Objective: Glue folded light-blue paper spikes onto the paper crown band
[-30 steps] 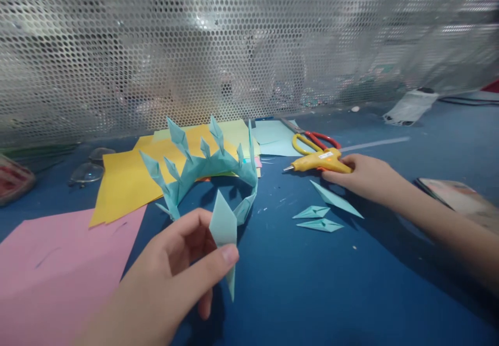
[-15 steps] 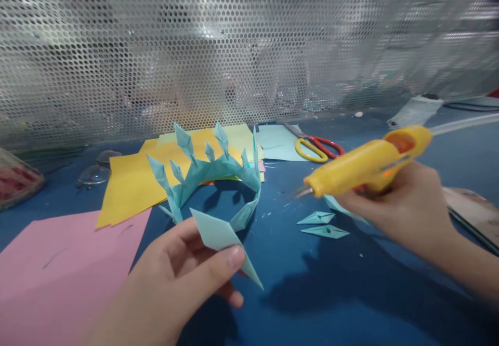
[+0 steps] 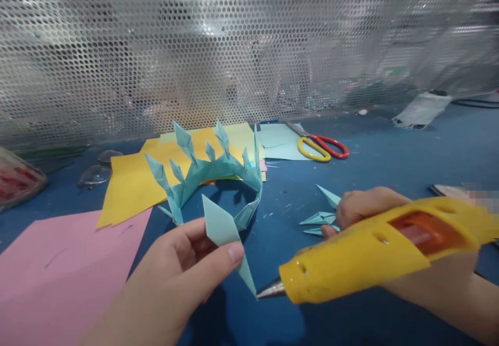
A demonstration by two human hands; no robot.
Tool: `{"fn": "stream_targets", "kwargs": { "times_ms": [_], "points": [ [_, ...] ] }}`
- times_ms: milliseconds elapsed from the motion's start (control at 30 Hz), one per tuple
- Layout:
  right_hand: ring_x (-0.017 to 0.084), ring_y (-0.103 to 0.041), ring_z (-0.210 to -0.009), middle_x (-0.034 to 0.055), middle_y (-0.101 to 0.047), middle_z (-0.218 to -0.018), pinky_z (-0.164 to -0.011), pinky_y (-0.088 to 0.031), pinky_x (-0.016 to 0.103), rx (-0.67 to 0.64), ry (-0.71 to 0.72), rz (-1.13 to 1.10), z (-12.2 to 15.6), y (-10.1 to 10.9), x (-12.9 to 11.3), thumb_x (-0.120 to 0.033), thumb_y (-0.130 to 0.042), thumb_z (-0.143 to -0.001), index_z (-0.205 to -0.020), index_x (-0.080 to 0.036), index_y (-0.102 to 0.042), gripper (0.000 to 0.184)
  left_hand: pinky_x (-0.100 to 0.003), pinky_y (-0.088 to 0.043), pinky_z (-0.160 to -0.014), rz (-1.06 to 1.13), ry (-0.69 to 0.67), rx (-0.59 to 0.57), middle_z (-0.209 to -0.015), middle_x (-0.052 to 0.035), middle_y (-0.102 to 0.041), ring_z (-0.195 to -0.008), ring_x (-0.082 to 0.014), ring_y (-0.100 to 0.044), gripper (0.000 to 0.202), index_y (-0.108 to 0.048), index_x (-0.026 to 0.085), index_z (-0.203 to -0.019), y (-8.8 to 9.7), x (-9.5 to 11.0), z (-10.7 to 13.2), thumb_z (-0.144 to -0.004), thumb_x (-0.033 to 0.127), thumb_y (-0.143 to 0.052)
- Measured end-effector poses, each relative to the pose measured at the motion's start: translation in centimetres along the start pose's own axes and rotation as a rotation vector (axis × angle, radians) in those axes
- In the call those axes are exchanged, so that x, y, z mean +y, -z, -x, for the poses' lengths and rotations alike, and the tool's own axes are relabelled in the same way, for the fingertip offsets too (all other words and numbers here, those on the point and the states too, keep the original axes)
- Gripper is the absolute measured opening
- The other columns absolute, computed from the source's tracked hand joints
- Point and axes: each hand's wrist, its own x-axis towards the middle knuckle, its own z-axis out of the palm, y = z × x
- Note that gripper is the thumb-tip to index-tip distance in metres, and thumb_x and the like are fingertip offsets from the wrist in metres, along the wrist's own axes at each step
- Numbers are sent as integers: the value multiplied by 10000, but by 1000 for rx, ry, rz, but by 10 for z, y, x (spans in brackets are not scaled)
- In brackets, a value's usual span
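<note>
Between thumb and fingers, my left hand pinches a folded light-blue paper piece with pointed ends. My right hand is wrapped round a yellow hot glue gun, partly hidden behind it. The gun's metal nozzle points left and is at the lower tip of the folded paper; whether they touch I cannot tell. Just beyond my left hand, a light-blue paper crown with upright folded points stands on the blue table. Several loose folded paper points lie by my right fingers.
Yellow paper sheets lie behind the crown, and a pink sheet is at the left. Scissors with red and yellow handles rest on pale blue paper. Glasses lie at the left. A perforated metal panel borders the back.
My right hand has brought the glue gun down and closer, its nozzle now at the paper's lower tip. My left hand has tilted the folded piece a little more upright.
</note>
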Motion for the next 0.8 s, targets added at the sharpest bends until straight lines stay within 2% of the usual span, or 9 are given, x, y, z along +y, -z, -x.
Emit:
{"fn": "stream_targets", "kwargs": {
  "times_ms": [67, 167, 300, 433, 500, 633, 800],
  "points": [
    [107, -542, -426, -103, -611, -606, -428, -465, 195, -43, 9, -85, -1, 1, 1, -262, -786, -718, -804, -324, -552, 257, -163, -235, -407, 7, 8, 3, -464, 55, -418, -434, -64, -322, 435, -497, 210, -462, -1, 1, -1, -775, 478, -636],
    [109, -564, -434, -94, -628, -616, -437, -486, 189, -32, 5, -97, -2, 1, 2, -212, -763, -723, -796, -318, -576, 228, -165, -246, -407, 17, 14, -3, -467, 56, -422, -436, -65, -324, 426, -501, 212, -470, 0, -1, -2, -764, 483, -648],
    [115, -541, -426, -87, -581, -580, -463, -502, 209, -30, -31, -103, 0, 0, 4, -247, -746, -751, -761, -309, -597, 162, -161, -278, -414, 30, 54, 17, -478, 58, -431, -443, -65, -338, 413, -508, 210, -490, 0, -6, -1, -734, 498, -676],
    [107, -458, -407, -87, -504, -542, -436, -460, 210, -42, -92, -104, 4, -1, 10, -292, -795, -697, -674, -286, -543, 253, -173, -371, -469, 18, 192, 156, -443, 98, -416, -446, -75, -272, 264, -630, 253, -698, -5, -6, 4, -703, 506, -705],
    [109, -440, -407, -84, -498, -543, -420, -444, 215, -57, -102, -109, 4, 0, 12, -301, -809, -670, -647, -280, -522, 289, -184, -390, -485, 32, 214, 203, -448, 106, -428, -439, -77, -266, 249, -641, 261, -735, -7, -5, 6, -686, 495, -711],
    [107, -436, -405, -85, -494, -553, -400, -417, 216, -90, -78, -91, 3, 1, 15, -332, -831, -643, -687, -291, -549, 288, -170, -364, -481, 68, 203, 200, -571, 87, -522, -483, -61, -437, 235, -650, 243, -714, -8, -3, 7, -662, 454, -739],
    [139, -512, -427, -66, -516, -529, -461, -486, 251, -101, -39, 8, 1, 3, 11, -375, -754, -727, -704, -293, -594, 181, -181, -418, -504, 148, 204, 163, -615, 89, -562, -528, -72, -509, 202, -661, 245, -724, -7, -5, 7, -674, 416, -756]
  ]
}}
